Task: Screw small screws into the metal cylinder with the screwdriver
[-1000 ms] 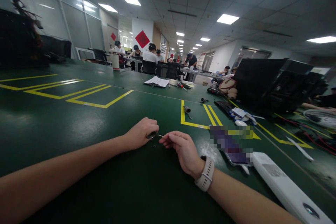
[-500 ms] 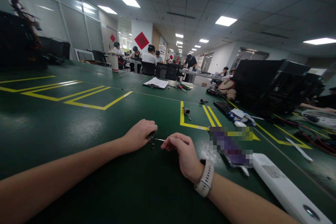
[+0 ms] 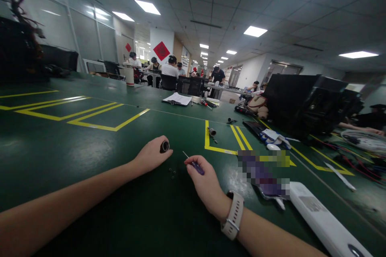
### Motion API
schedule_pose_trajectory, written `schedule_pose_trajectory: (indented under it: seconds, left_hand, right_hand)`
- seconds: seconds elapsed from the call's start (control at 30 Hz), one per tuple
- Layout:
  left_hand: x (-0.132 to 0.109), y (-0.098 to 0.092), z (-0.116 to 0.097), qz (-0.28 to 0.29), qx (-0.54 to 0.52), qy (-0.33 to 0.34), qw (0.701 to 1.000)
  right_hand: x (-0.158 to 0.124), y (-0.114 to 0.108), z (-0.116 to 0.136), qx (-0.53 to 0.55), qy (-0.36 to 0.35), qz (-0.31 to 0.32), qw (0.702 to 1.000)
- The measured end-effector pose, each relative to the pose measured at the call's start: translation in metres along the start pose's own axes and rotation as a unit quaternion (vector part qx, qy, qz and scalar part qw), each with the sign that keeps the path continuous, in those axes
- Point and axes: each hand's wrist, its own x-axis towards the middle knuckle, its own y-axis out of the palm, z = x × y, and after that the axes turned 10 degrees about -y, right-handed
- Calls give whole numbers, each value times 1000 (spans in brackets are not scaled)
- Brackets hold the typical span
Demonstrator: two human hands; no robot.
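Note:
My left hand (image 3: 152, 154) is closed around a short dark metal cylinder (image 3: 164, 146), whose round open end faces me. In my right hand (image 3: 203, 176) is a small screwdriver (image 3: 196, 166) with a purple handle. Its thin shaft points up and left, apart from the cylinder. Several tiny ring-like parts (image 3: 172, 173) lie on the green tabletop between and below my hands. A similar metal cylinder (image 3: 212, 131) rests inside a yellow-taped area farther off, with small bits beside it.
To my right lie a phone-like object (image 3: 262, 174), blurred out, and a long white device (image 3: 325, 217). A clipboard with paper (image 3: 177, 98) and a red-handled screwdriver (image 3: 206, 104) lie farther back. Black equipment cases (image 3: 297, 102) stand at the right; people sit beyond the table.
The screwdriver's tip has come away from the cylinder and now angles upward. My left hand has shifted left and turned the cylinder's opening toward me. More of the tiny parts show on the table.

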Motion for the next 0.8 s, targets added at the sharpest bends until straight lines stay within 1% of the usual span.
schedule_pose_trajectory:
  seconds: [0.1,0.17,0.23,0.3,0.37,0.47,0.53,0.6,0.73,0.8]
  left_hand:
    - [5,-9,2,-7,-31,-23,999]
    - [7,-18,1,-33,-42,-7,999]
    - [7,-28,-4,-59,-47,12,997]
    - [5,-38,-14,-71,-57,23,996]
    - [-1,-46,-27,-86,-74,41,993]
    - [-14,-54,-45,-89,-92,60,990]
    - [-24,-57,-52,-75,-105,70,989]
    - [-33,-59,-56,-62,-118,73,988]
    - [-49,-62,-54,-38,-127,76,988]
    - [-56,-64,-52,-33,-134,75,988]
  right_hand:
    - [2,4,-4,-65,-21,38,997]
    - [6,10,-7,-99,-59,64,991]
    - [10,19,-7,-125,-77,98,984]
    - [14,29,-3,-148,-94,151,973]
    - [15,38,4,-170,-134,222,951]
    - [9,40,12,-183,-237,308,903]
    - [-1,32,15,-178,-287,353,872]
    - [-13,17,16,-176,-311,396,846]
    - [-34,-19,20,-172,-321,453,814]
    - [-41,-35,21,-179,-306,478,804]
